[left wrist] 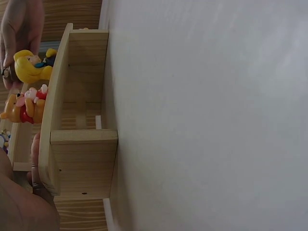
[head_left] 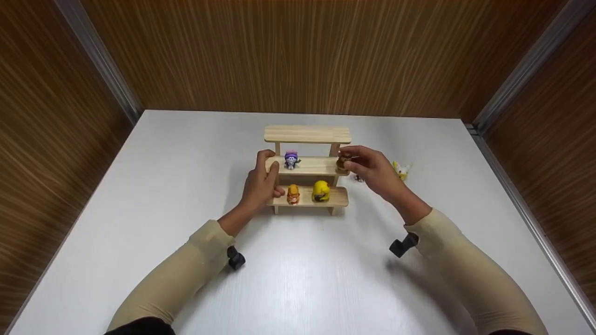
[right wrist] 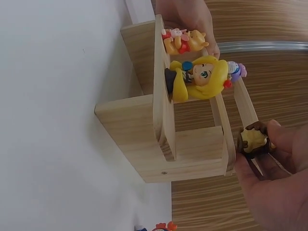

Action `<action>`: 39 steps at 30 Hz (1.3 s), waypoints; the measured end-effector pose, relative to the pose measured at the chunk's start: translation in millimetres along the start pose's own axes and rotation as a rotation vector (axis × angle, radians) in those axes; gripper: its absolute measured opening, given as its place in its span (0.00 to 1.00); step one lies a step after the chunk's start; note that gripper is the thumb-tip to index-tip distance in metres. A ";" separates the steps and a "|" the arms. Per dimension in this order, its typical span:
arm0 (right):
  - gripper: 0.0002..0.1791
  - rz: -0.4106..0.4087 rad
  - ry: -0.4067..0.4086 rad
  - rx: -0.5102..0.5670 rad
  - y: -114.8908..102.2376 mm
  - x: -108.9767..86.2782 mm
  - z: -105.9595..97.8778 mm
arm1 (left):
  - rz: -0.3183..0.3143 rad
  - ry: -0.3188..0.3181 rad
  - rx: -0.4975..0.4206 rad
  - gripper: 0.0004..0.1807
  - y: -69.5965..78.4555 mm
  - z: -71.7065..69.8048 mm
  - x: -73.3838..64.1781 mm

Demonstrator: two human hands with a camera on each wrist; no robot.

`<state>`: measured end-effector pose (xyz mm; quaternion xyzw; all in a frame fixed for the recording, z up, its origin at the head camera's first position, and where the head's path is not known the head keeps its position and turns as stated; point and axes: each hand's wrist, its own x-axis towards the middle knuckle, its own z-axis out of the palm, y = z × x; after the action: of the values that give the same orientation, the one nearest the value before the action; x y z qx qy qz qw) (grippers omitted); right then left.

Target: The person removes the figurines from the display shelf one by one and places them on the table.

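Observation:
A three-tier wooden display shelf [head_left: 307, 134] stands on the white table. My left hand [head_left: 261, 184] grips its left end, fingers around the boards. At the right end of the middle tier, my right hand [head_left: 372, 170] pinches a small brown and cream figurine [right wrist: 255, 139] between thumb and fingers, its base right at the board. A purple-hatted figurine [head_left: 291, 160] stands on the left of that tier. On the bottom tier are an orange Winnie-the-Pooh figurine [left wrist: 30, 106] holding a small pink figure, and a yellow-haired girl figurine [right wrist: 204, 79] to its right.
Behind my right hand, a white and yellow figurine [head_left: 401, 170] stands on the table, with another small dark figurine [head_left: 359, 178] partly hidden beside the shelf. Wood-grain panels [head_left: 298, 56] enclose the table at the back and both sides.

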<state>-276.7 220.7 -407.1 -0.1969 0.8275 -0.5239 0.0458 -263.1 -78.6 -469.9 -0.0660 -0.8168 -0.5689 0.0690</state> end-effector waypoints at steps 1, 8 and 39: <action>0.23 0.000 0.004 0.000 0.6 -0.7 -1.0 | -0.001 0.000 0.001 0.16 0.1 0.1 -0.1; 0.22 -0.012 0.013 0.037 4.4 -5.3 -7.4 | -0.020 0.001 0.009 0.17 2.4 0.7 -0.5; 0.22 0.014 0.070 0.055 26.1 -26.3 -23.2 | 0.002 -0.017 -0.014 0.17 1.3 0.6 0.3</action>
<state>-266.4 259.9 -423.3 -0.1712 0.8153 -0.5526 0.0257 -263.2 -77.6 -468.9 -0.0722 -0.8134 -0.5738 0.0623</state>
